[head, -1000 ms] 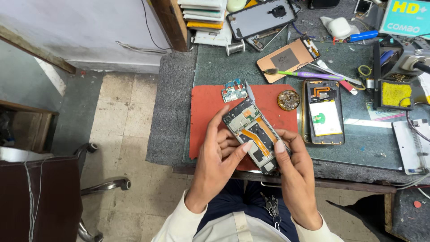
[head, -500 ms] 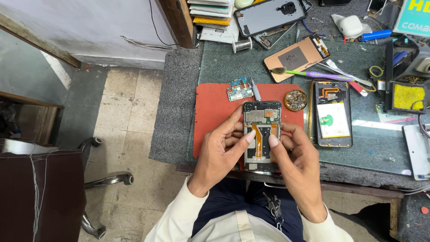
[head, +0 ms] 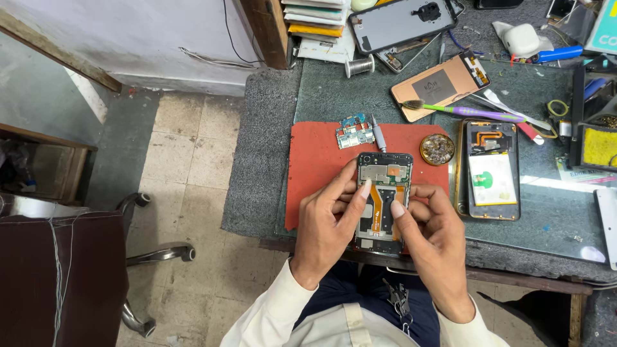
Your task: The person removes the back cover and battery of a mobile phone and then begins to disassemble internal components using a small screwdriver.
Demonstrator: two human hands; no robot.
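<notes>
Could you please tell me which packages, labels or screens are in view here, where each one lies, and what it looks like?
Stack of flat boxes: top centre, white, teal, orange edges.
Display panel: beyond the red mat, rectangular, copper-tan back up.
Printed card: top right corner, teal, cut off.
Label on second opened phone: right of the mat, white with green mark.

Bare hands (head: 385, 225), long cream-white sleeves (head: 270, 315), dark navy trousers, keys hanging at the waist
</notes>
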